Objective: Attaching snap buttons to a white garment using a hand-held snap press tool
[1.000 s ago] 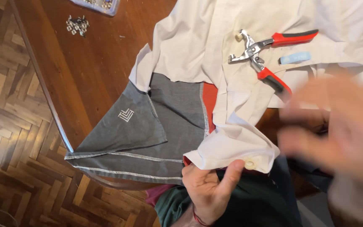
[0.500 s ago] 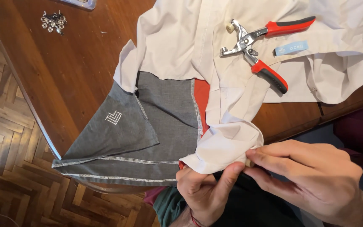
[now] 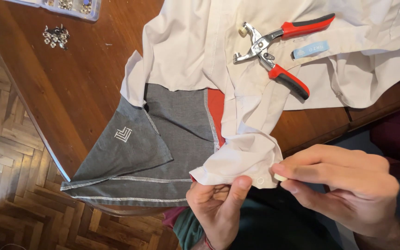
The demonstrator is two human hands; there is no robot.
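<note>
My left hand [image 3: 218,206] grips the cuff of a white shirt sleeve [image 3: 244,159] from below, thumb on top of the fabric. A small round snap ring sits in the cuff corner [image 3: 260,180]. My right hand [image 3: 339,187] pinches a small pale button-like cap [image 3: 280,177] right beside that corner. The white shirt [image 3: 200,51] spreads over the wooden table [image 3: 70,88]. Red-handled snap pliers [image 3: 274,51] lie on the shirt, untouched.
A grey garment [image 3: 163,143] with white stitching, a small white emblem and a red lining lies under the shirt and hangs over the table edge. Loose metal snaps [image 3: 55,36] and a clear parts box [image 3: 70,7] sit at the far left. Parquet floor shows below.
My right hand came in from the right, blurred at first, and now holds the small cap at the cuff corner. The view has shifted slightly; my left hand keeps its hold.
</note>
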